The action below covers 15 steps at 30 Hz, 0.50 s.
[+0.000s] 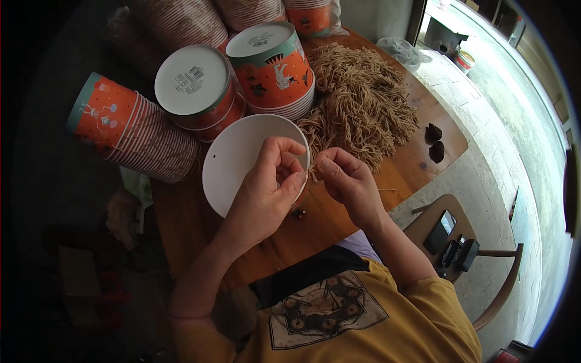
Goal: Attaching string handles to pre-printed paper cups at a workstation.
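A white-lined paper bucket (227,172) stands with its mouth toward me, a small dark hole near its left rim. My left hand (266,187) reaches over the bucket, thumb and fingers closed at its right rim on a tan cord (312,172). Just outside the same rim, my right hand (351,184) pinches that cord between thumb and forefinger. The fingertips partly hide the cord where the hands meet. Behind my right hand lies a big heap of tan cords (363,100).
Nested orange buckets (272,72) stand upside down at the back, and another stack (133,127) leans at left. Two dark lumps (434,143) lie on the wooden table (266,254) at right. A chair (436,233) holds a phone (440,232) and small black items.
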Each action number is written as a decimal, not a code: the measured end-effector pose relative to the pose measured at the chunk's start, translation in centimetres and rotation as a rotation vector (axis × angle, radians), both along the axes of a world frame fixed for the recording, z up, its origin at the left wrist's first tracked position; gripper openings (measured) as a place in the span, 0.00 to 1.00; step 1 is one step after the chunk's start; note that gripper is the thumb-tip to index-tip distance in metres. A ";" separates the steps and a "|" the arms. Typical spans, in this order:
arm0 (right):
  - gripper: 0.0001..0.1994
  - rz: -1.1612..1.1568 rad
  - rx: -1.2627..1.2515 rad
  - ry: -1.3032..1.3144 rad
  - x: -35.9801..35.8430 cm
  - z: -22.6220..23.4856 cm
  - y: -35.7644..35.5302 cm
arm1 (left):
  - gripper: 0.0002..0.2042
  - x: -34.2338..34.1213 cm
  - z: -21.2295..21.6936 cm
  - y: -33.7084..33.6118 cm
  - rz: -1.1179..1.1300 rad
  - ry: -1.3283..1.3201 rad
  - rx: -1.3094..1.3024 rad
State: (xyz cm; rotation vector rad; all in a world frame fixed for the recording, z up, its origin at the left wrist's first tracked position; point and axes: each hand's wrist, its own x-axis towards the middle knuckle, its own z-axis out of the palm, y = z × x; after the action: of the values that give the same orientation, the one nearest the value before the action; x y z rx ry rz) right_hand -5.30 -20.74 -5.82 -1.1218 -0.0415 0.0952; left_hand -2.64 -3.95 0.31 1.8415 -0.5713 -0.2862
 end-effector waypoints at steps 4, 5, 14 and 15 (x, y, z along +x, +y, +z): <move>0.12 -0.036 -0.017 -0.021 0.0 -0.1 0.1 | 0.13 0.1 0.0 0.2 -0.004 0.049 -0.015; 0.12 -0.035 -0.017 -0.022 0.1 -0.1 0.1 | 0.13 0.1 0.0 0.2 -0.002 0.047 -0.015; 0.10 -0.109 -0.033 -0.088 0.3 -0.5 -0.1 | 0.12 0.1 0.0 0.1 0.014 0.082 -0.001; 0.10 -0.116 -0.021 -0.088 0.3 -0.6 -0.1 | 0.11 0.1 -0.2 0.1 0.016 0.057 -0.004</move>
State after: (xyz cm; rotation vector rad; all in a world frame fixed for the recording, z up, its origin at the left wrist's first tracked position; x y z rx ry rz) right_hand -5.03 -20.89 -6.44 -1.1467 -0.0540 -0.0573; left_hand -2.49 -3.89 0.15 1.8268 -0.5169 -0.3258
